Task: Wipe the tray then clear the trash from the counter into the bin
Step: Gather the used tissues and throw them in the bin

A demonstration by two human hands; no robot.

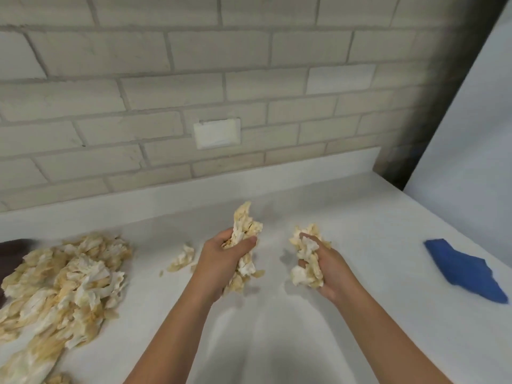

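My left hand (219, 261) is closed around a bunch of crumpled, yellow-stained white paper trash (245, 231) that sticks up above my fist. My right hand (329, 270) grips a second clump of the same trash (306, 259). Both hands hover just above the white counter (360, 231), near its middle. A large pile of the stained paper (66, 284) lies on the counter at the left, and a small loose scrap (181, 257) rests beside my left hand. Neither a tray nor a bin is in view.
A blue cloth (465, 268) lies on the counter at the right. A dark object (12, 253) shows at the left edge behind the pile. A pale brick wall (166, 106) with a white plate (217, 133) backs the counter. A white panel (471, 134) stands at the right.
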